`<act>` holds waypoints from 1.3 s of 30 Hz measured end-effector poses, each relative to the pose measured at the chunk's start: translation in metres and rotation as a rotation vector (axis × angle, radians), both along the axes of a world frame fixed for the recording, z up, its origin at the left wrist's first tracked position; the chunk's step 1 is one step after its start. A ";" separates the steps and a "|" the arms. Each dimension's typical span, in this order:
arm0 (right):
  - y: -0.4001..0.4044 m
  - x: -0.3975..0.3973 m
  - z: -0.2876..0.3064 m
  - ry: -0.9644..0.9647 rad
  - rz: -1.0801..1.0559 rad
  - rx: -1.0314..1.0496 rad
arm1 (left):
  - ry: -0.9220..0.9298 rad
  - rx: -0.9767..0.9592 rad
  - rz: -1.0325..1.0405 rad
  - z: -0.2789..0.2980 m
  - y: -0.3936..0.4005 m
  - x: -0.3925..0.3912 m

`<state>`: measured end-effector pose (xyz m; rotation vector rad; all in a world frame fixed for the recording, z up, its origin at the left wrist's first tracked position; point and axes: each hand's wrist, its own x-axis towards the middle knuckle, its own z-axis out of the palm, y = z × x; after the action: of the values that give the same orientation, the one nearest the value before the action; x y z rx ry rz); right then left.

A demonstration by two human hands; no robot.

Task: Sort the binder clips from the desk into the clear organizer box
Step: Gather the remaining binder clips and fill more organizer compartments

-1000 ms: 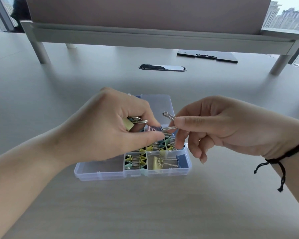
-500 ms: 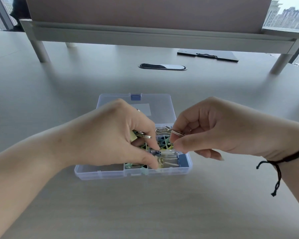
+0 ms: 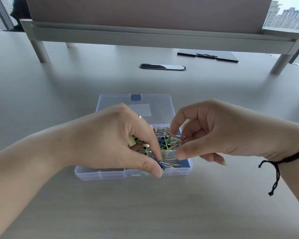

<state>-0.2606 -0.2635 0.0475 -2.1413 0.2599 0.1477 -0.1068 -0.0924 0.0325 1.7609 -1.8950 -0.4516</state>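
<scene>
The clear organizer box (image 3: 110, 175) lies on the desk with its lid (image 3: 155, 104) folded open behind it. Several yellow, green and blue binder clips (image 3: 164, 141) fill its compartments. My left hand (image 3: 110, 140) hovers over the box and pinches a blue binder clip (image 3: 161, 165) between thumb and forefinger, low in the front right compartment. It also holds yellow clips (image 3: 132, 141) in its curled fingers. My right hand (image 3: 214, 131) is over the box's right side, its fingers curled round a clip with silver wire handles (image 3: 173, 137).
A raised shelf on grey legs (image 3: 40, 49) spans the back of the desk. Under it lie a black clipboard (image 3: 208, 56) and an oval cable port (image 3: 162, 67). A black cord bracelet (image 3: 280, 161) hangs from my right wrist.
Both hands have dropped from above the box down into it. The blue clip in my left hand has moved down to the front right compartment. The lid has come into view.
</scene>
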 end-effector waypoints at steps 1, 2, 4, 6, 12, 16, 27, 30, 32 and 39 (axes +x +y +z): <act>-0.001 0.000 0.000 -0.006 -0.006 0.009 | -0.008 -0.014 -0.006 0.000 0.000 -0.001; -0.001 0.000 0.001 -0.019 -0.017 0.016 | -0.012 -0.024 -0.006 0.000 -0.001 -0.001; -0.003 -0.001 0.003 -0.048 -0.043 0.008 | -0.019 -0.029 -0.005 0.001 0.000 -0.002; -0.002 -0.002 0.005 -0.049 -0.047 -0.054 | -0.021 -0.024 -0.015 0.002 0.001 -0.002; 0.009 -0.004 0.004 0.034 0.016 -0.216 | -0.036 0.009 0.031 0.001 0.002 -0.002; 0.009 -0.004 0.005 0.025 0.027 -0.281 | -0.042 0.079 0.089 0.001 0.003 -0.001; 0.004 -0.005 0.002 0.034 0.075 -0.367 | -0.117 0.129 0.136 0.003 0.003 -0.002; 0.005 -0.005 0.001 0.043 0.071 -0.394 | -0.114 0.120 0.116 0.003 0.004 -0.002; 0.005 -0.006 0.002 0.050 0.068 -0.404 | -0.082 0.082 0.084 0.002 0.004 -0.003; 0.005 -0.007 0.003 0.049 0.075 -0.422 | -0.011 -0.047 0.082 0.006 0.005 0.000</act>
<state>-0.2671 -0.2585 0.0506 -2.5703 0.2563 0.2028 -0.1068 -0.0877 0.0386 1.8063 -1.8181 -0.3652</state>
